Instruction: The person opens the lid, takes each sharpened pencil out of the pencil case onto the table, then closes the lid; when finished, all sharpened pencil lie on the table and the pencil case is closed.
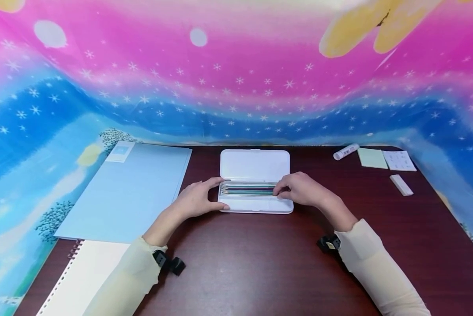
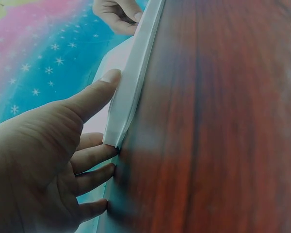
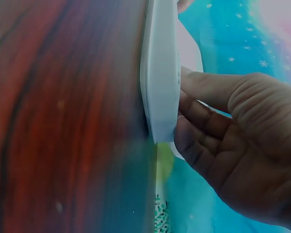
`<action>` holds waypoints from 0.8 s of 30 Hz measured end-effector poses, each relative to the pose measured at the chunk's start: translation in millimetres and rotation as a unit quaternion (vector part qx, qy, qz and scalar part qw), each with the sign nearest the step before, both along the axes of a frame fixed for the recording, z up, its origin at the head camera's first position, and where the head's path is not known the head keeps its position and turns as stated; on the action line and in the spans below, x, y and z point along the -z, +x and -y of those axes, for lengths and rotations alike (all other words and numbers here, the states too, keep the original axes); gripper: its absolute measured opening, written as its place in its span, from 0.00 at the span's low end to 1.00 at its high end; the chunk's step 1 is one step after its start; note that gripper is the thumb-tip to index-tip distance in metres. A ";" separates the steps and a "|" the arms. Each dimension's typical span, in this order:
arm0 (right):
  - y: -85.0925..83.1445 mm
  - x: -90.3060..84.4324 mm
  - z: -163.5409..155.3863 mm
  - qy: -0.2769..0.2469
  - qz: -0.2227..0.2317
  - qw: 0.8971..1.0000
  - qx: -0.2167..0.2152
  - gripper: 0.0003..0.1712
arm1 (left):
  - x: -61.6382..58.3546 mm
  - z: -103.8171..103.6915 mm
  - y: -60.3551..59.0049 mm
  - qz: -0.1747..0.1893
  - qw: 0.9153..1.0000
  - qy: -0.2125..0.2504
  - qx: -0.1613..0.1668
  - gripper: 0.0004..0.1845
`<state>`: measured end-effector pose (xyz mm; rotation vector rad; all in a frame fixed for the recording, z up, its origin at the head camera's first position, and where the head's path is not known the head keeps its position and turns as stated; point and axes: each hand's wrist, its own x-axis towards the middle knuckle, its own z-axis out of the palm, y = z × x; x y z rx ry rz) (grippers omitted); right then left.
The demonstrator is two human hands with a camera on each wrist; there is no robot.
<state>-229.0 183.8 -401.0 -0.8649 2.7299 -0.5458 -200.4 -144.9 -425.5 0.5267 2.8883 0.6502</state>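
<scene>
A white pencil case [image 1: 256, 204] lies on the table with its lid [image 1: 255, 164] folded back. Several pencils [image 1: 248, 189] lie lengthwise in its tray, their sharpened tips to the left. My left hand [image 1: 197, 198] holds the case's left end, thumb at the front rim and index finger near the hinge; the left wrist view shows the thumb [image 2: 99, 92] on the rim and the other fingers spread. My right hand [image 1: 301, 189] reaches into the right end, fingers curled at the pencils' ends. In the right wrist view, the case wall [image 3: 162, 82] hides those fingertips.
Left of the case lie a light blue folder [image 1: 137, 193] and a spiral notebook [image 1: 84, 272]. At the back right are a glue stick [image 1: 346, 152], a green note pad [image 1: 372, 158], a printed white paper [image 1: 399, 160] and a white eraser [image 1: 401, 184]. A patterned cloth surrounds the table.
</scene>
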 end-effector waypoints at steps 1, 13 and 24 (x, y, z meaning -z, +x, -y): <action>0.1 0.2 0.1 -0.001 0.007 1.000 0.002 0.07 | -0.3 -0.1 0.2 0.002 1.000 0.000 0.000 0.49; -1.1 0.1 -1.3 -0.011 0.032 0.999 0.006 0.05 | -1.9 0.1 2.6 0.011 1.000 -0.001 -0.004 0.49; -4.2 -12.1 -21.6 -0.048 -0.034 0.998 0.029 0.07 | -3.2 -1.1 1.0 0.011 1.000 -0.014 0.005 0.50</action>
